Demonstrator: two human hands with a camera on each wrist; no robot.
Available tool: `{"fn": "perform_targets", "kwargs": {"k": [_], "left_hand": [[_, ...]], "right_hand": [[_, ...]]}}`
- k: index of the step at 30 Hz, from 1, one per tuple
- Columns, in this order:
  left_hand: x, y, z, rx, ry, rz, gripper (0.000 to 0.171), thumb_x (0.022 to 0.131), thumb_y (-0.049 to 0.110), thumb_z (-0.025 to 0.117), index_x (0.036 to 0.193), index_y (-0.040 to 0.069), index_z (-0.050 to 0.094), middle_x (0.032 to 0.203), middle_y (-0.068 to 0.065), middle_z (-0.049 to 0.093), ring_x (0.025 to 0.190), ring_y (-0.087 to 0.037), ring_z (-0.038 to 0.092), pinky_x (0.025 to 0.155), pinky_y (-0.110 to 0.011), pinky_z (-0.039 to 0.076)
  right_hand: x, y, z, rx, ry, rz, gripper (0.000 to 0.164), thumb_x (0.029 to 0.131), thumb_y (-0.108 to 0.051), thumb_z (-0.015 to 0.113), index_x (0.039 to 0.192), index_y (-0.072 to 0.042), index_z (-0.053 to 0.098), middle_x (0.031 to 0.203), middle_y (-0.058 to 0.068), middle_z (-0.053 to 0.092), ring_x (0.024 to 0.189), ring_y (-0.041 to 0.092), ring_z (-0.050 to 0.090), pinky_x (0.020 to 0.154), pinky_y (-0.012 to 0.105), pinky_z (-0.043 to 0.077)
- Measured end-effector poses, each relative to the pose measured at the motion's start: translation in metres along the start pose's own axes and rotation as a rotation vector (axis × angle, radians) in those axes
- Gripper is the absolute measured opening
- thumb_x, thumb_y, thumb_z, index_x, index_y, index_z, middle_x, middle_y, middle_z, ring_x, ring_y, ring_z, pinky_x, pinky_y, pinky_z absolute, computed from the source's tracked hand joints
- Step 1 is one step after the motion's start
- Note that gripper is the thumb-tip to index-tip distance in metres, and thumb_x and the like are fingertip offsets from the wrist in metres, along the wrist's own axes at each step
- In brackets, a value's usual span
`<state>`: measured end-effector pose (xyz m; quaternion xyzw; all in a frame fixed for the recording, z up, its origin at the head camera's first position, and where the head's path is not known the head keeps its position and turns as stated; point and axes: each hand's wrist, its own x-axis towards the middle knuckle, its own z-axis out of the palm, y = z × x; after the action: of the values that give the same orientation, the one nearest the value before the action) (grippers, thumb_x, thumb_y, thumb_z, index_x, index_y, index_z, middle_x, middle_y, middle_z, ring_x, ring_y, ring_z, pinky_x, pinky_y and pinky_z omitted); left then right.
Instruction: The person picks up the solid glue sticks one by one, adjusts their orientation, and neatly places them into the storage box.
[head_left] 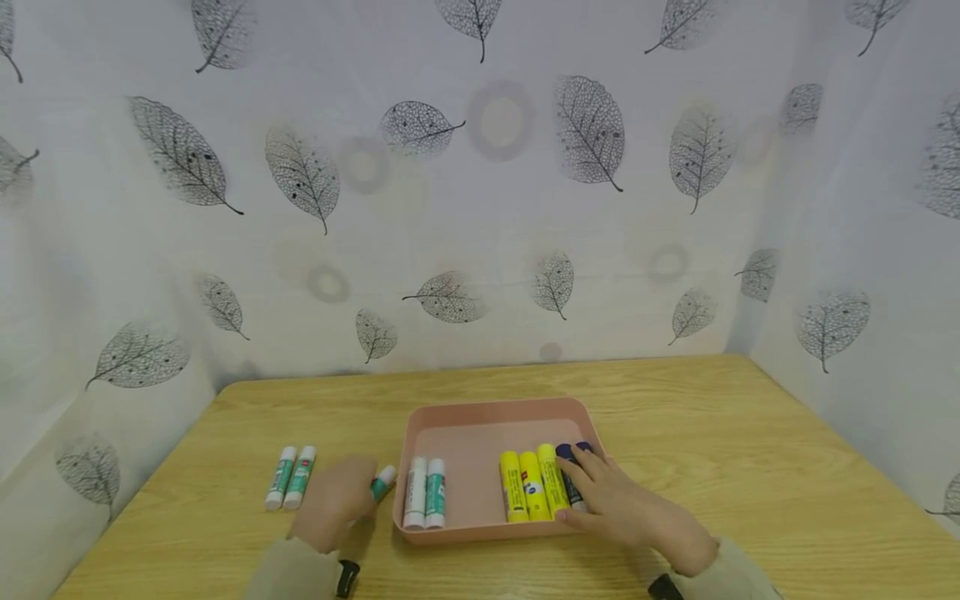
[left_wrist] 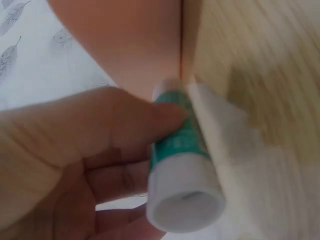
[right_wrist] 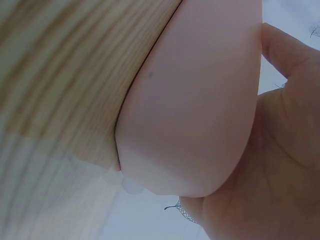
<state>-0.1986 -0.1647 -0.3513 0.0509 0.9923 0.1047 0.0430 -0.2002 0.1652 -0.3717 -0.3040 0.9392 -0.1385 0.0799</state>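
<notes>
My left hand [head_left: 337, 500] pinches a green-and-white glue stick [left_wrist: 182, 142] between thumb and fingers, just left of a pink tray [head_left: 472, 483]. In the left wrist view the stick's hollow white end faces the camera, and its far end overlaps the tray wall. My right hand [head_left: 617, 502] rests over the tray's front right corner, its fingers extended over two dark blue glue sticks [head_left: 573, 483] and partly hiding them. From the right wrist, the thumb [right_wrist: 282, 50] lies at the tray rim. Inside the tray, three yellow glue sticks [head_left: 534, 492] lie beside the blue ones.
Two white-capped glue sticks [head_left: 425, 496] lie at the tray's left end. Another green-and-white pair [head_left: 291, 477] lies on the wooden table [head_left: 712, 433], left of my left hand. A leaf-print curtain [head_left: 487, 217] hangs behind the table and along both sides.
</notes>
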Motion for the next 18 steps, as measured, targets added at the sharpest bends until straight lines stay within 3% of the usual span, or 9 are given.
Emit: {"fn": "perform_targets", "kwargs": {"k": [4, 7, 12, 18], "left_hand": [[0.003, 0.008, -0.004, -0.010, 0.098, -0.047, 0.019, 0.075, 0.024, 0.052, 0.064, 0.011, 0.045, 0.056, 0.000, 0.041, 0.050, -0.014, 0.039, 0.043, -0.027, 0.032], [0.002, 0.017, -0.009, -0.034, 0.145, -0.037, 0.019, 0.074, 0.025, 0.053, 0.064, 0.011, 0.044, 0.055, 0.000, 0.040, 0.049, -0.013, 0.038, 0.041, -0.026, 0.030], [0.001, 0.033, -0.014, -0.006, 0.205, 0.035, 0.016, 0.073, 0.024, 0.055, 0.068, 0.010, 0.049, 0.058, 0.002, 0.041, 0.050, -0.011, 0.038, 0.040, -0.024, 0.031], [-0.002, 0.050, -0.007, 0.011, 0.259, 0.147, 0.011, 0.068, 0.018, 0.056, 0.068, 0.009, 0.050, 0.058, 0.004, 0.039, 0.046, -0.008, 0.036, 0.035, -0.020, 0.029]], "right_hand": [[0.000, 0.000, -0.001, 0.011, -0.002, -0.005, 0.068, 0.076, -0.053, 0.031, 0.124, -0.006, 0.022, 0.127, 0.019, 0.011, 0.114, 0.031, 0.008, 0.088, 0.047, 0.010], [0.000, 0.000, -0.002, 0.008, -0.002, -0.008, 0.068, 0.076, -0.053, 0.030, 0.124, -0.006, 0.022, 0.127, 0.019, 0.012, 0.114, 0.031, 0.008, 0.088, 0.047, 0.009], [0.001, 0.000, -0.001, 0.002, -0.006, -0.012, 0.068, 0.076, -0.054, 0.030, 0.125, -0.006, 0.022, 0.127, 0.019, 0.011, 0.115, 0.030, 0.008, 0.088, 0.048, 0.010], [0.001, 0.001, 0.000, -0.006, -0.013, 0.002, 0.068, 0.076, -0.054, 0.030, 0.125, -0.007, 0.021, 0.128, 0.018, 0.010, 0.115, 0.030, 0.007, 0.088, 0.048, 0.011]]}}
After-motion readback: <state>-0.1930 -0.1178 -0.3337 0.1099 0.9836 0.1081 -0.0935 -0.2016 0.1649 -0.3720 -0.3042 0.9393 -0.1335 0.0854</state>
